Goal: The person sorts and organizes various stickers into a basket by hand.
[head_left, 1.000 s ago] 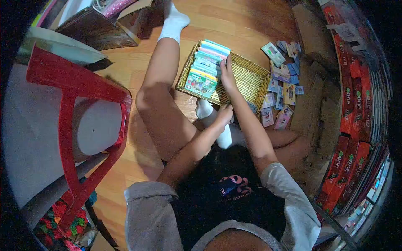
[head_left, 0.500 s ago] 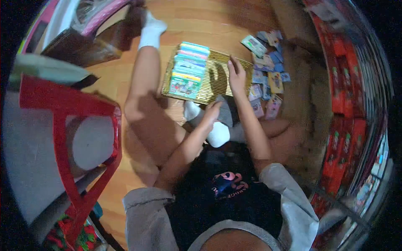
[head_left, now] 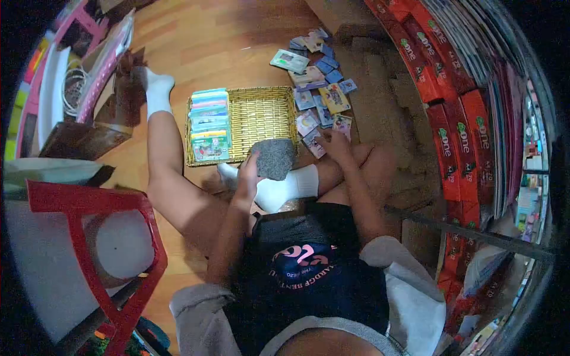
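Note:
I sit on a wooden floor with a woven basket [head_left: 261,115] in front of my legs. A stack of colourful card packs [head_left: 208,124] fills the basket's left side. My left hand [head_left: 247,173] grips the edge of a grey speckled pad [head_left: 274,158], held over the basket's near rim and my white-socked foot [head_left: 285,187]. My right hand [head_left: 336,145] rests low on the floor to the right of the basket, fingers spread, touching loose card packs [head_left: 317,101] scattered there.
A red plastic chair [head_left: 89,237] stands at my left. Red boxes [head_left: 457,113] are stacked along the right, with flattened cardboard [head_left: 386,101] before them. A dark bag [head_left: 83,136] and pink-edged items lie at the far left.
My right hand left the basket and came down onto the loose packs at the right. My left hand lifted the grey pad by the basket's near rim. My view swung right.

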{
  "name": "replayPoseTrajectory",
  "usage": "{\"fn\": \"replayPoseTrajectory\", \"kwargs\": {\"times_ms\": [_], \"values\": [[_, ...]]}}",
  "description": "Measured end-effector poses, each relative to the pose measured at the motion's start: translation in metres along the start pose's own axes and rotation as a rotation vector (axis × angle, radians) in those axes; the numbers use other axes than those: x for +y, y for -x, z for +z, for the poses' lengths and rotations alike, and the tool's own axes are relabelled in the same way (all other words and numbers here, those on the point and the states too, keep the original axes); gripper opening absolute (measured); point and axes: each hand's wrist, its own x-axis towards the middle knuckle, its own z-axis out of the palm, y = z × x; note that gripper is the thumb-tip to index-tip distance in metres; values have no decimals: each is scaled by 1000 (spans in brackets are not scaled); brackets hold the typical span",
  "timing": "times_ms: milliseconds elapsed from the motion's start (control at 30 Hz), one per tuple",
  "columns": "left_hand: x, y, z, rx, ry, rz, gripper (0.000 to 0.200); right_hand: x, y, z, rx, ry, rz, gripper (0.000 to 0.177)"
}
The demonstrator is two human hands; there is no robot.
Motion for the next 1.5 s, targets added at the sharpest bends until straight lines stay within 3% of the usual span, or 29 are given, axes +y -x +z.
{"fn": "replayPoseTrajectory", "kwargs": {"times_ms": [67, 133, 267, 333, 367, 433, 500, 567, 600, 700, 767, 833, 933, 967, 1000, 1033, 1100, 1200, 1233, 1300, 1367, 1500], "values": [[9, 8, 8, 50, -12, -21, 45, -14, -1, -1, 26, 30, -25, 45], [9, 7, 8, 114, 35, -60, 44, -26, -7, -3, 180, -86, 102, 57], [27, 19, 26, 255, -209, -90, 40, -22, -35, -29, 296, -157, 115, 69], [29, 21, 30, 271, -223, -74, 39, 4, -62, -33, 463, 179, -27, 72], [29, 22, 30, 288, -218, -66, 39, 12, -66, -32, 457, 167, -36, 72], [36, 35, 41, 234, -185, -8, 39, 22, -74, -28, 508, 209, -63, 75], [33, 32, 35, 132, -96, 30, 39, 34, -83, -14, 411, 41, -105, 77], [41, 40, 44, 119, -73, 32, 39, 39, -91, 2, 522, 241, -90, 80], [43, 43, 48, 158, -61, 14, 39, 25, -86, -6, 314, 178, 90, 81], [44, 42, 42, 128, -54, -24, 37, 3, -68, -32, 275, 97, 179, 73], [31, 28, 28, 37, 91, 83, 40, 4, -65, -35, 268, 99, 157, 69], [36, 34, 41, 75, 117, 74, 39, -5, -53, -41, 258, 103, 140, 65], [45, 42, 52, 115, 122, 68, 37, -25, -28, -32, 316, -394, 21, 53], [38, 32, 41, 118, 133, 66, 37, -25, -24, -21, 268, -496, -149, 53], [24, 17, 24, -18, 196, 82, 36, -27, -16, -11, 214, -598, -317, 54], [14, 10, 13, -153, 260, 99, 36, -36, 2, -1, 210, -473, -396, 55], [32, 35, 41, 99, 106, 45, 37, -58, 37, 25, 150, -399, -545, 60], [22, 22, 36, -199, 316, 246, 39, -97, 76, 20, 64, -360, -498, 60], [27, 26, 37, -248, 323, 190, 40, -102, 79, 20, -2, -329, -494, 60], [29, 29, 37, -260, 323, 188, 40, -105, 83, 29, -85, -299, -494, 61], [26, 28, 34, -247, 319, 211, 40, -104, 80, 38, -15, -243, -512, 59], [33, 35, 44, -212, 318, 143, 37, -102, 59, 45, -17, -306, -361, 56]]}}
